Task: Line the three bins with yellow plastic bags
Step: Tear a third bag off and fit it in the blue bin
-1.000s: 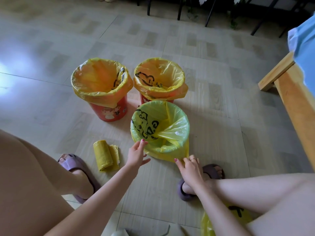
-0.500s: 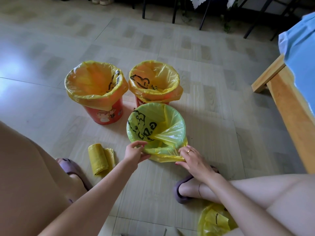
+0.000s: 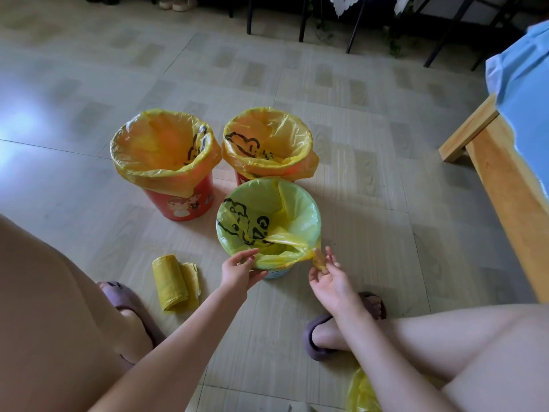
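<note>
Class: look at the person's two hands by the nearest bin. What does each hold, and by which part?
Both hands hold the yellow bag lining the nearest bin: left hand at its near rim fold, right hand pinching its gathered corner.

2 bins (image 3: 166,162) behind 1 bin (image 3: 269,221), roll (image 3: 173,282) left

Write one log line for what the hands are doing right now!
left hand: grips bag rim | right hand: pinches twisted bag slack | near bin: bag in | two far bins: lined
</note>
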